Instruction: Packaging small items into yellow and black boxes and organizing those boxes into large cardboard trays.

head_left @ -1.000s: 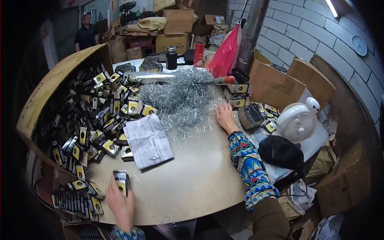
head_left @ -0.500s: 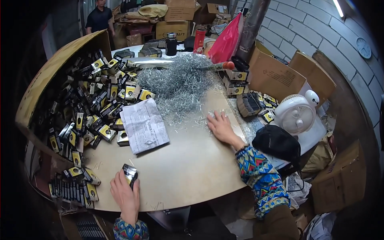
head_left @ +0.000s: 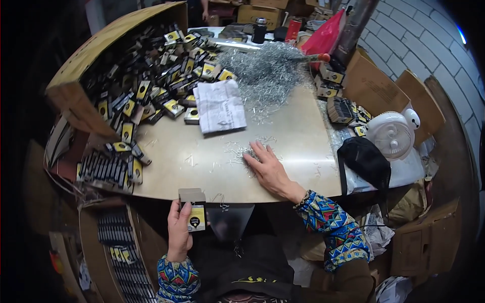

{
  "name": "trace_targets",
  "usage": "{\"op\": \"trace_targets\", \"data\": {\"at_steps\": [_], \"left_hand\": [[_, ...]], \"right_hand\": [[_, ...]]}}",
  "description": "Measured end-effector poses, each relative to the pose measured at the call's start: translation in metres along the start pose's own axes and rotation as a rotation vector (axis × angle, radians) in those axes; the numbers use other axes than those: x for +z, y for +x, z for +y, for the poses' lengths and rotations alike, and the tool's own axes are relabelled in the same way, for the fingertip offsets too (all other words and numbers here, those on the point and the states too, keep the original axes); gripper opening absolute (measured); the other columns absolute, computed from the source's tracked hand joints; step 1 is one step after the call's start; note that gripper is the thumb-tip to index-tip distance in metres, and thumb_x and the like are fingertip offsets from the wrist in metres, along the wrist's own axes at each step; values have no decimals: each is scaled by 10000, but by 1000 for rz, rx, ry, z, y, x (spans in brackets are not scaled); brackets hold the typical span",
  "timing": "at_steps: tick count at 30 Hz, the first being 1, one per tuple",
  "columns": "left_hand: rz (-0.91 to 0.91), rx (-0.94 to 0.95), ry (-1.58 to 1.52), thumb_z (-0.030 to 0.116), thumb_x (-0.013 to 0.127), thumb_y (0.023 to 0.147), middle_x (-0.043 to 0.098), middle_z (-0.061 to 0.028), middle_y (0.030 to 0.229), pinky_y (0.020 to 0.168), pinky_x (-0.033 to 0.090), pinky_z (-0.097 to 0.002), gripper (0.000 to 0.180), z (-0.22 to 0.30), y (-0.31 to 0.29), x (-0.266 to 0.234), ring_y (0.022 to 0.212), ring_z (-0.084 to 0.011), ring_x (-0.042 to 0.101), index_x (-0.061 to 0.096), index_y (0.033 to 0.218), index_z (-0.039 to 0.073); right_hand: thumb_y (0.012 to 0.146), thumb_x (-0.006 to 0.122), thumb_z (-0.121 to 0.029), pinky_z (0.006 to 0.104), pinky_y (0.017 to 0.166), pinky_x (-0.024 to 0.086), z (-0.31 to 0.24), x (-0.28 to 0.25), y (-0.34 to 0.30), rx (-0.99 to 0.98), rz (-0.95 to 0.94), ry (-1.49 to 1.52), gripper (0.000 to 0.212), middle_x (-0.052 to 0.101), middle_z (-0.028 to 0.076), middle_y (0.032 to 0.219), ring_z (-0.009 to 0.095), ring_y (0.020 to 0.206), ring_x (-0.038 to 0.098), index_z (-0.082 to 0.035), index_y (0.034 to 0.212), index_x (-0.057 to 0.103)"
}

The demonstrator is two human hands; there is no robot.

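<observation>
At the table's near edge my left hand [head_left: 179, 230] grips a small black-and-yellow cardboard box [head_left: 197, 218] upright, its top flap raised. My right hand [head_left: 271, 174] lies with fingers stretched out on the tabletop [head_left: 298, 134], touching a loose scatter of small silver metal pieces [head_left: 237, 152]. They look like short bent wires or pins; their exact kind is too small to tell. Farther back rises a large heap of the same pieces [head_left: 265, 70]. Between the two hands, below the table edge, hangs a grey metal chute [head_left: 230, 222].
A tipped carton [head_left: 76, 98] at the left spills many small boxes [head_left: 172, 107]. A folded paper sheet [head_left: 221, 106] lies beside them. Boxes stand in a row [head_left: 103, 167] at the near left. On the right are a white fan [head_left: 391, 134] and a black cap [head_left: 365, 159].
My right hand has come nearer across the table, with loose metal pieces now around its fingers. My left hand has brought the box to the table's edge, flap up. The view has tilted down.
</observation>
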State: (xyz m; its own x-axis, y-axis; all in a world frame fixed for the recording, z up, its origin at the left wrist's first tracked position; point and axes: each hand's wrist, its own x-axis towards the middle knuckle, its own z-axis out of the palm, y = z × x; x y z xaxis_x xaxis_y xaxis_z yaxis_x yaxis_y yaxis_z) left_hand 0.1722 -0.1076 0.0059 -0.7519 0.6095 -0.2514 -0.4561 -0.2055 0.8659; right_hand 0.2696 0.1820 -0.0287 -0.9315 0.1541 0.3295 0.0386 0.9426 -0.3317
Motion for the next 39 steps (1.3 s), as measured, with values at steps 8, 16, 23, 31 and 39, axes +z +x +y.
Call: {"op": "trace_targets", "data": {"at_steps": [8, 16, 23, 31, 39], "left_hand": [[199, -169, -50, 252, 519, 1015, 644, -30, 1073, 789, 536, -267, 285, -71, -57, -76, 955, -103, 634, 548, 1219, 55], [-61, -451, 187, 60, 621, 907, 632, -28, 1036, 781, 474, -230, 278, -149, -57, -63, 919, -96, 587, 570, 1180, 50], [75, -494, -161, 45, 610, 898, 635, -12, 991, 694, 486, -218, 176, -148, -70, -41, 832, -79, 593, 583, 1071, 65], [157, -396, -1, 6, 568, 883, 634, -5, 991, 735, 484, -223, 209, -151, -80, -30, 858, -99, 600, 574, 1083, 66], [32, -295, 389, 121, 712, 810, 606, -105, 1087, 890, 465, -305, 564, -150, -87, -29, 1012, -199, 589, 414, 1278, 20]], "right_hand": [[934, 595, -96, 401, 1074, 416, -7, 1, -7, 70, 186, 410, 355, 530, 243, 1357, 371, 1284, 504, -35, 1283, 578], [978, 508, -352, 571, 1113, 265, -81, 40, 18, -49, -64, -104, 506, 358, 258, 1478, 475, 1372, 307, -109, 1418, 447], [948, 584, -222, 594, 1086, 286, -130, 34, -30, 32, -25, 133, 429, 408, 249, 1434, 462, 1348, 349, -98, 1353, 519], [891, 610, -84, 552, 1059, 355, -145, 26, -38, 74, -9, 38, 424, 452, 259, 1390, 464, 1281, 431, -50, 1308, 540], [752, 558, 119, 378, 860, 503, -136, -2, -59, 177, -13, 467, 324, 630, 131, 1117, 326, 1019, 605, -32, 1012, 677]]}}
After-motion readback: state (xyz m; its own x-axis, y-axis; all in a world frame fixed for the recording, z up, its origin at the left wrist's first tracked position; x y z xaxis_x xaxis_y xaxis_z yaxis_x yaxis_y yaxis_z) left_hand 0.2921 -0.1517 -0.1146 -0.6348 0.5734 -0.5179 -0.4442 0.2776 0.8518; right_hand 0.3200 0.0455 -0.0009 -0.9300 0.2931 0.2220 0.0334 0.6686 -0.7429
